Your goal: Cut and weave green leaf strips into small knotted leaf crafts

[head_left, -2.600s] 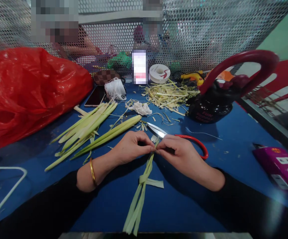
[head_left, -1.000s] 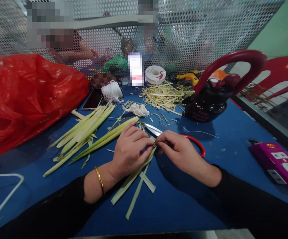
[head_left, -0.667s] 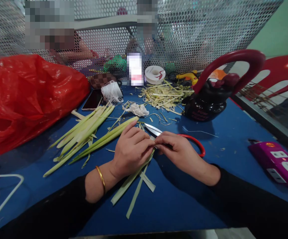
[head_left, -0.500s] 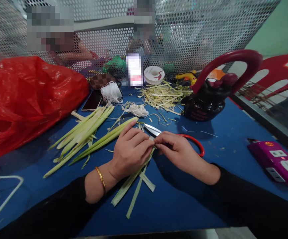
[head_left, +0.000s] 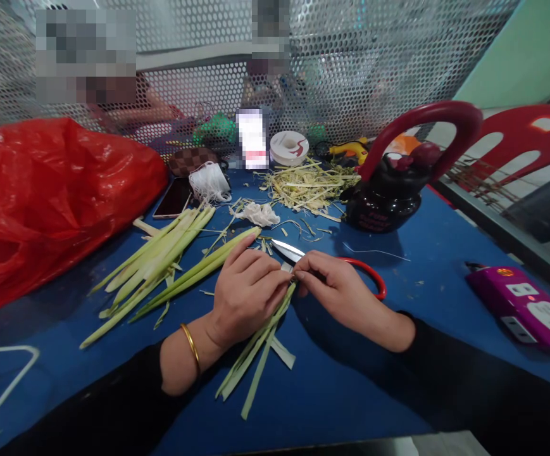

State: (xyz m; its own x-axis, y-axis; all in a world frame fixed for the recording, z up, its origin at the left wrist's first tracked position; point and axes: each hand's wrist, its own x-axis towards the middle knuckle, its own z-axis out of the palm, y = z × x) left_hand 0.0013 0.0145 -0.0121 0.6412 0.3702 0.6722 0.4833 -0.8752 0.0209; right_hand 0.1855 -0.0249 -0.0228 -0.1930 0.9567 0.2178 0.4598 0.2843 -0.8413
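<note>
My left hand (head_left: pixel 246 285), with a gold bangle at the wrist, is closed on pale green leaf strips (head_left: pixel 256 361) whose ends fan out toward me over the blue table. My right hand (head_left: pixel 338 288) pinches at the same end of the strips, fingertips touching those of my left. What exactly lies between the fingertips is too small to make out. Under my right hand rest scissors (head_left: pixel 288 251) with red handles, partly covered. Longer green stalks (head_left: pixel 199 272) lie just left of my left hand, and a bundle of pale stalks (head_left: pixel 156 259) lies farther left.
A red plastic bag (head_left: pixel 61 209) fills the left side. Behind are a phone (head_left: pixel 173 197), white string (head_left: pixel 211 182), crumpled tissue (head_left: pixel 258 214), plant scraps (head_left: pixel 307 183) and a ribbon roll (head_left: pixel 288 148). A dark jug (head_left: pixel 381 199) and purple power strip (head_left: pixel 528 304) stand right.
The leaf strips below my left hand have spread into more, narrower pieces. Both hands keep their pinch at nearly the same spot. The view has shifted slightly.
</note>
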